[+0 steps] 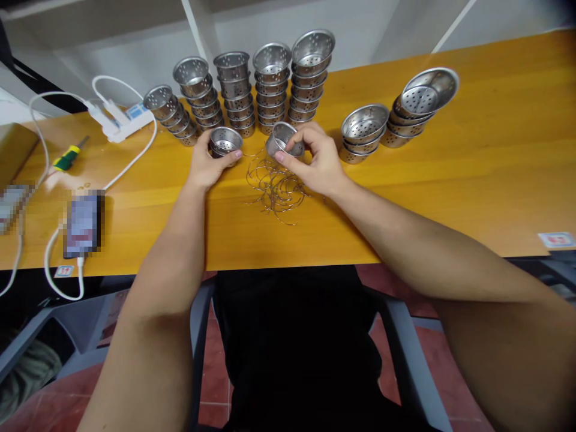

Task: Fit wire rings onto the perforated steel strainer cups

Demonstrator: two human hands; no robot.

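My left hand [207, 161] is wrapped round a short stack of perforated metal cups [226, 141] on the table, thumb at the front and fingers behind. My right hand [317, 156] pinches the rim of a single perforated metal cup [278, 139], which is tilted a little. Thumb and forefinger meet at its right side, the forefinger reaching inside. Just in front of this cup lies a loose tangle of thin curved wires [276, 189]. Whether the right-hand cup touches the table I cannot tell.
Behind my hands stand several tall stacks of perforated cups [273, 90]. Two shorter stacks [364, 129] are at the right. On the left are a power strip [128, 123] with white cables, a green and yellow screwdriver [67, 158] and a blurred phone [84, 225].
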